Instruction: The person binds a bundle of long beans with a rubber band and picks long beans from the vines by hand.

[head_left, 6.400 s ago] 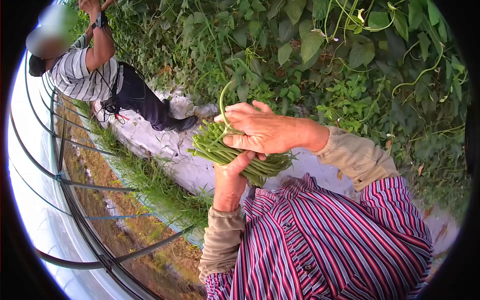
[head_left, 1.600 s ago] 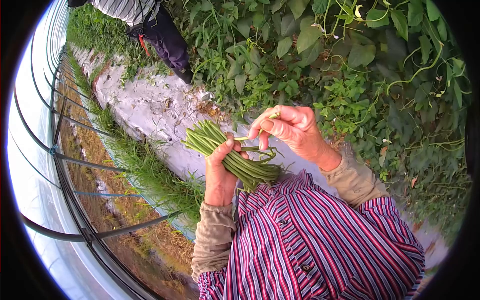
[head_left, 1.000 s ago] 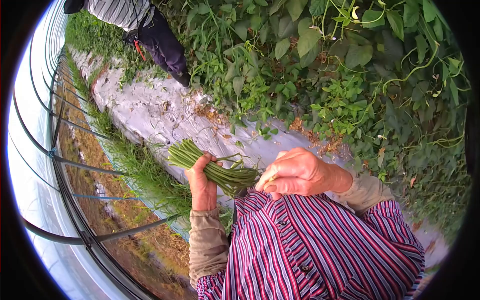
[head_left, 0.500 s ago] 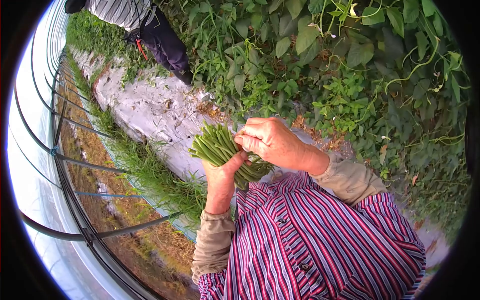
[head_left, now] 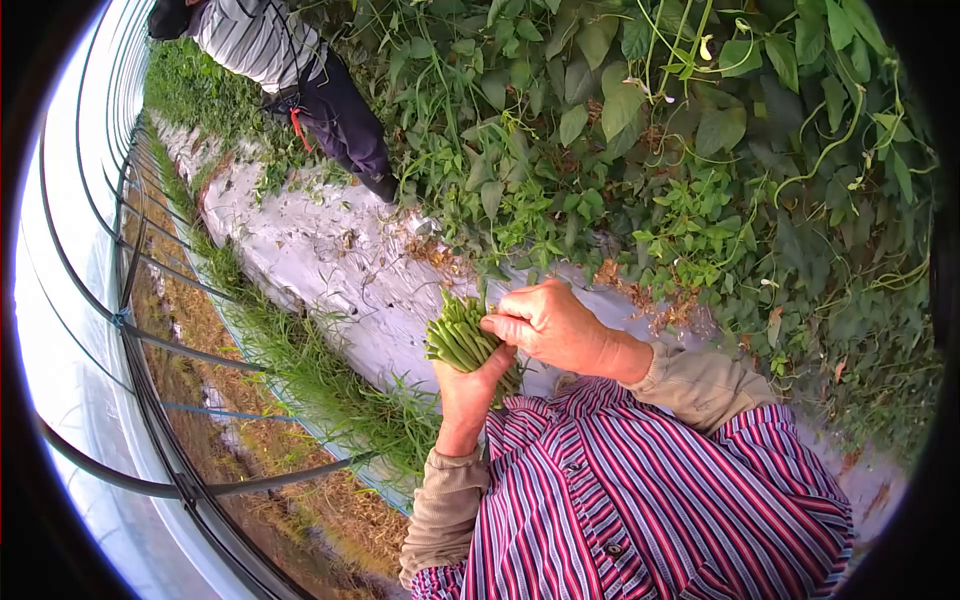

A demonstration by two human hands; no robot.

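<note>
Nearest is your striped shirt. Just in front of it, your left hand is wrapped around the beans, with their ends poking up past your thumb. Your right hand is narrow, thumb and finger pinched in at those ends. I can't tell if a bean is caught between them. Lots of beans look gathered already, and I'd call the bunch fairly neat. Your hands hide the rest of it.

The beans are up in the air, over the pale sheet on the ground. Grass grows along its left edge. Leafy vines crowd its right edge; I can't tell how many beans are left there. Farther up that edge stands another person. On the left, dark hoops and a plastic wall run off into the distance.
</note>
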